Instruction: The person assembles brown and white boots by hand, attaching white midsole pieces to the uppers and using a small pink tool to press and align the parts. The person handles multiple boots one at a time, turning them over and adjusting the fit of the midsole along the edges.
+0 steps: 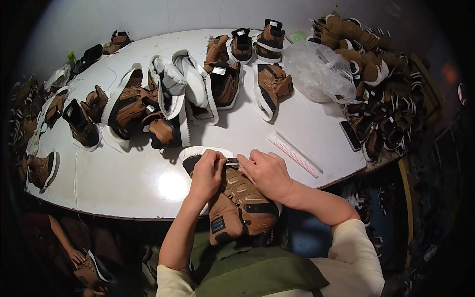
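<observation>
A brown high-top shoe [237, 190] with a white sole lies tilted at the table's near edge, its toe on the tabletop and its collar toward my body. My left hand [207, 172] is closed in a pinch by the shoe's toe; what its fingertips hold is hidden. From the other side, my right hand [265, 173] is closed around a small metal tool [232, 162], whose narrow tip shows between both hands over the toe. The tool's exact kind is too small to tell.
Several brown shoes [131, 106] and pale-lined ones [195, 81] stand across the white table [237, 136]. To the right lie a clear ruler [297, 156], a phone [350, 136], a plastic bag [319, 72] and heaped shoes [391, 106]. Another person's hand [75, 256] touches a shoe at lower left.
</observation>
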Demonstrator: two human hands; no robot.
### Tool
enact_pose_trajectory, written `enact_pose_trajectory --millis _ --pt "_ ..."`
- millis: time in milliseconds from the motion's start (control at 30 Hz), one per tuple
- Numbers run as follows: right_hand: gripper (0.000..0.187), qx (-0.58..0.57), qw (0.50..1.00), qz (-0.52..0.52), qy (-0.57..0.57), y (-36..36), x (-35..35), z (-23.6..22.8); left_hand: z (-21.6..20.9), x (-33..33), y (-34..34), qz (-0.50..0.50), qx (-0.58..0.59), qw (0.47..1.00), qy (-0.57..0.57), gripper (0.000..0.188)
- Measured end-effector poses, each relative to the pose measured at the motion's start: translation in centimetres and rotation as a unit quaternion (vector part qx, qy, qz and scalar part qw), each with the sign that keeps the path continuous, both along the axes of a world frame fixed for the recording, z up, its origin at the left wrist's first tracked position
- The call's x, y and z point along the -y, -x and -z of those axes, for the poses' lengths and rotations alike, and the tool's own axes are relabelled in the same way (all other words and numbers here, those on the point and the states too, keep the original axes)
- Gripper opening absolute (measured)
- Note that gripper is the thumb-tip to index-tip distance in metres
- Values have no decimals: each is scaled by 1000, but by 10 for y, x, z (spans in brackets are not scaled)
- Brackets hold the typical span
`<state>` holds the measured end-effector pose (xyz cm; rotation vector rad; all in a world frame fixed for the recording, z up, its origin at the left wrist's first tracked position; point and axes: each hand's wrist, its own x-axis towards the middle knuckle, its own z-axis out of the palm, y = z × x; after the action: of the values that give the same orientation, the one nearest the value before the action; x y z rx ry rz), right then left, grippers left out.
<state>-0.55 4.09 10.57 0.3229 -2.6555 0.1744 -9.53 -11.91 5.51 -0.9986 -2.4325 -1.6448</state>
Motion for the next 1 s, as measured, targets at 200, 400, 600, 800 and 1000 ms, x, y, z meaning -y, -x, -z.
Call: enact_pose_trajectory --millis 200,400,600,800,1000 --pt "28 1 997 0 -74 7 3 0 0 -1 0 -5 -7 1000 -10 8" --pt "30 -9 995 4 -98 8 7 3 1 -3 -3 -13 -12 1000 -14 8" --pt "28 -35 995 -22 -95 9 8 6 10 -6 -2 -21 -59 997 -52 8" --pt "18 -40 994 -46 -89 9 7 1 11 -6 -1 -26 -36 999 -32 9" --pt "23 -21 999 9 48 13 -12 -4 12 -6 7 -49 41 993 -98 9"
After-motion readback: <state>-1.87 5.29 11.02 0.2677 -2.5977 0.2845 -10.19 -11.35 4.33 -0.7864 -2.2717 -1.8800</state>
